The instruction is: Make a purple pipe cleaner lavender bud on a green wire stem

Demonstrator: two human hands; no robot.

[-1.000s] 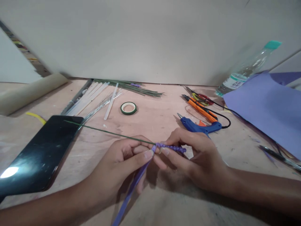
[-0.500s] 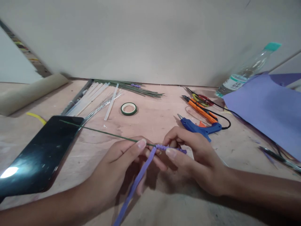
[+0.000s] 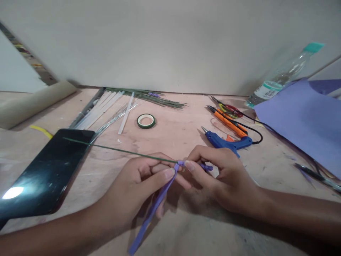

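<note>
A thin green stem (image 3: 125,152) runs from over the phone to between my two hands. Its right end is wrapped in knobbly purple paper (image 3: 207,167). From the wrapped part a long purple paper strip (image 3: 151,214) hangs down toward me. My left hand (image 3: 144,185) is closed, its thumb pressing the strip close to the stem, while the stem passes over its fingers. My right hand (image 3: 221,177) pinches the purple-wrapped end between thumb and forefinger, covering part of it.
A black phone (image 3: 50,174) lies at left beside glue sticks (image 3: 102,108). Behind my hands are green tape (image 3: 146,121) and a bundle of green stems (image 3: 160,100). A blue glue gun (image 3: 226,142), orange tool (image 3: 229,122), scissors (image 3: 230,111), bottle (image 3: 282,80) and purple sheet (image 3: 301,117) occupy the right.
My left thumb has moved from the green stem down and right onto the purple strip. My right thumb has shifted slightly left along the wrapped end.
</note>
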